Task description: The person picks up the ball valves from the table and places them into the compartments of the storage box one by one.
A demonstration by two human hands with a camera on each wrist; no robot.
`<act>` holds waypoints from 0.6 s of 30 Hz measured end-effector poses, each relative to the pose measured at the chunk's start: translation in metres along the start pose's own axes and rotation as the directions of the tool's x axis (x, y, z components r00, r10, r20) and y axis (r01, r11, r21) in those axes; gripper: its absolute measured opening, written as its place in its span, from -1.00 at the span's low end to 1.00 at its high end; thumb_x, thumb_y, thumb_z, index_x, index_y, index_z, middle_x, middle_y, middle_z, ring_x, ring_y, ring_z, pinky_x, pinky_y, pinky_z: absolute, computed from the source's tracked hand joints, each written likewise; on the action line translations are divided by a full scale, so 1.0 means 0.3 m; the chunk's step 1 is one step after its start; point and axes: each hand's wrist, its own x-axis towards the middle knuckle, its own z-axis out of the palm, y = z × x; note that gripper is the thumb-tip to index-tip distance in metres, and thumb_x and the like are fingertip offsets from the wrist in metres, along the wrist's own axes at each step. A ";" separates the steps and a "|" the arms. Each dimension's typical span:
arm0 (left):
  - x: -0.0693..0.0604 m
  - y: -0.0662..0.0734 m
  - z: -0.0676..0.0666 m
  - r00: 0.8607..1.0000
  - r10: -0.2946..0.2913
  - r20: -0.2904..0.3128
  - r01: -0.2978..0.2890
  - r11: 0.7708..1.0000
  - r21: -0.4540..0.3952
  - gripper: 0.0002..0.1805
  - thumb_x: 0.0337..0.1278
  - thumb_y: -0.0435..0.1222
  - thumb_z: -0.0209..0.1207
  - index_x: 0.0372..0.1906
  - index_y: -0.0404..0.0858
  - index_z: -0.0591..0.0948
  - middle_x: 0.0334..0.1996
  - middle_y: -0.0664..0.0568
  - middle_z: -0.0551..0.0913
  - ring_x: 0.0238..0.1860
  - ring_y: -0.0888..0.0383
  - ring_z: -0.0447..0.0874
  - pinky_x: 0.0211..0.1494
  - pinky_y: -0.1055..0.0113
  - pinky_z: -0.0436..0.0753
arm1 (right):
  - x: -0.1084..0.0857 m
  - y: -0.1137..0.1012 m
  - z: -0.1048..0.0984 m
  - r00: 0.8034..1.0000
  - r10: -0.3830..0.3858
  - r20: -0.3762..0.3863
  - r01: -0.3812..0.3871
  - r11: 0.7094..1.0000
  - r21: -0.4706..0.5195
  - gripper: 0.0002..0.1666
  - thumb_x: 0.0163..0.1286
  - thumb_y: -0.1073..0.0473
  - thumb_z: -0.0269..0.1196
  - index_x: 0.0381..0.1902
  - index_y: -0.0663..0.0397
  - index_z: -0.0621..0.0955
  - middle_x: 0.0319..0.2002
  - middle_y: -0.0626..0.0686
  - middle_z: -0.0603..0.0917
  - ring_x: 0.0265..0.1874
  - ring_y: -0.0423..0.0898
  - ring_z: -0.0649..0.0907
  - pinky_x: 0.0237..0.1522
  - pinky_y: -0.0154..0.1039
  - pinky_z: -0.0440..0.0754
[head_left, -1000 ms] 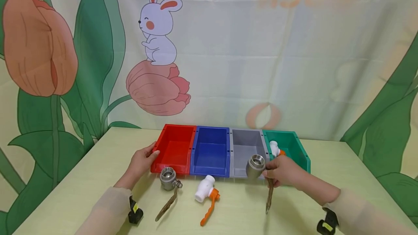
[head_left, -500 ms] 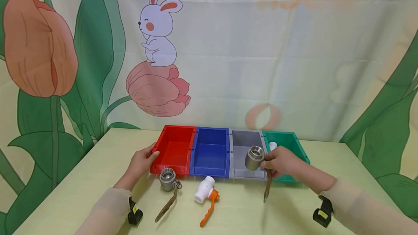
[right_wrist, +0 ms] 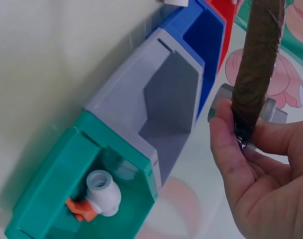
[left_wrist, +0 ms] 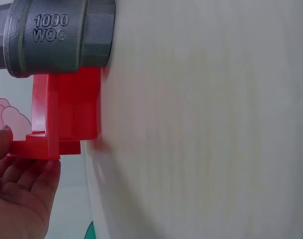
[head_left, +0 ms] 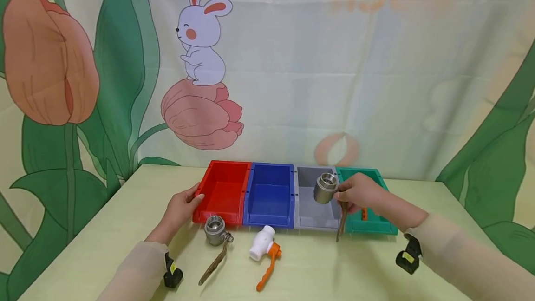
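My right hand (head_left: pixel 360 193) pinches a metal ball valve (head_left: pixel 325 188) near the base of its brown-wrapped handle (right_wrist: pixel 258 55), and the valve hangs above the grey bin (head_left: pixel 307 208). At the other end of the row, my left hand (head_left: pixel 182 208) grips the side wall of the red bin (head_left: pixel 221 194), thumb on the rim and fingers outside. A second metal ball valve (head_left: pixel 215 231), marked 1000 WOG in the left wrist view, stands on the table before the red bin. To its right lies a white plastic ball valve (head_left: pixel 262 243) with an orange handle.
Joined to the red and grey bins are a blue bin (head_left: pixel 270 194) between them and a green bin (head_left: pixel 376 226) at the right end. Inside the green one lies another white valve (right_wrist: pixel 105 194) with an orange handle. A printed cloth (head_left: pixel 276 59) hangs behind the table (head_left: pixel 104 226).
My right hand has lifted the metal ball valve up and farther back, from the grey bin's front edge to above its inside. The left hand has stayed on the red bin.
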 end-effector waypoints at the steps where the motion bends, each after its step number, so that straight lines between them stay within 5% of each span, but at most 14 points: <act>1: 0.001 0.001 0.000 1.000 -0.002 0.001 0.002 1.000 -0.001 -0.37 0.58 -0.23 0.02 0.58 -0.30 0.17 0.50 -0.40 0.31 0.46 -0.37 0.38 0.37 -0.08 0.54 | 0.003 -0.003 -0.004 1.000 0.001 0.002 -0.001 1.000 -0.001 -0.72 0.54 0.26 0.18 -0.11 0.41 0.72 -0.36 0.17 0.78 -0.43 -0.11 0.76 -0.17 -0.06 0.85; 11: 0.003 -0.009 0.003 1.000 -0.014 0.006 0.014 1.000 -0.007 -0.37 0.58 -0.23 0.02 0.59 -0.29 0.16 0.52 -0.38 0.29 0.48 -0.36 0.35 0.39 -0.07 0.53 | 0.031 -0.031 -0.032 1.000 0.008 0.021 -0.008 1.000 -0.007 -0.70 0.56 0.24 0.15 -0.10 0.43 0.69 -0.31 0.20 0.75 -0.38 -0.06 0.74 -0.11 -0.05 0.84; 18: 0.004 -0.012 -0.001 1.000 -0.017 0.011 0.017 1.000 -0.007 -0.36 0.58 -0.22 0.01 0.60 -0.28 0.14 0.52 -0.39 0.29 0.47 -0.37 0.36 0.38 -0.07 0.55 | 0.066 -0.040 -0.049 1.000 0.014 0.010 -0.015 1.000 0.019 -0.71 0.55 0.27 0.15 -0.09 0.48 0.66 -0.40 0.13 0.74 -0.49 -0.14 0.68 -0.24 -0.16 0.83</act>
